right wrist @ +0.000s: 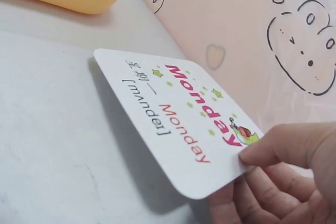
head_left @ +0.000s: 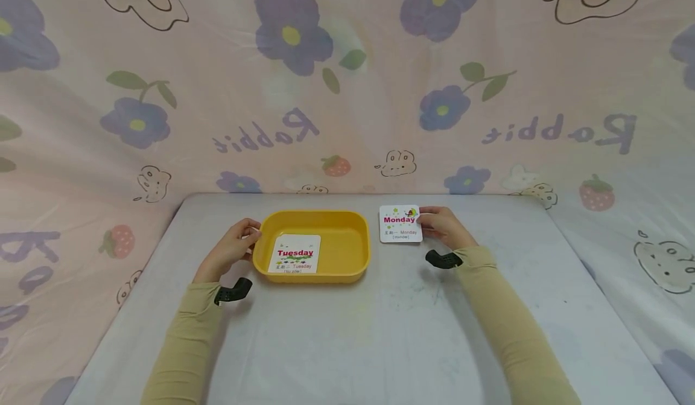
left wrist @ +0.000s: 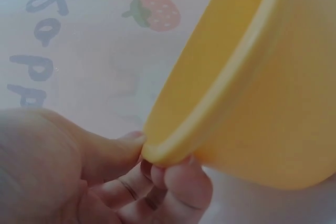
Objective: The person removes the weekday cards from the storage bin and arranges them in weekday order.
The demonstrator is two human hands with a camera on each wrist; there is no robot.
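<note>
A yellow tray (head_left: 343, 275) stands on the table, and inside its left part lies a white card (head_left: 295, 245) printed "Tuesday". My left hand (head_left: 232, 249) pinches the tray's left end, with the thumb on the rim and the fingertips under it, as the left wrist view shows of the yellow tray (left wrist: 236, 85). To the right of the tray, my right hand (head_left: 446, 227) holds a white "Monday" card (head_left: 400, 231) by its right edge. In the right wrist view the thumb lies on top of the Monday card (right wrist: 157, 114), fingers beneath, and the card casts a shadow on the tabletop.
The white-covered table (head_left: 347, 344) reaches back to a pink curtain (head_left: 347, 91) with flowers, rabbits and strawberries. A black band piece (head_left: 233, 291) sits at the left wrist, and another black piece (head_left: 443, 259) at the right wrist.
</note>
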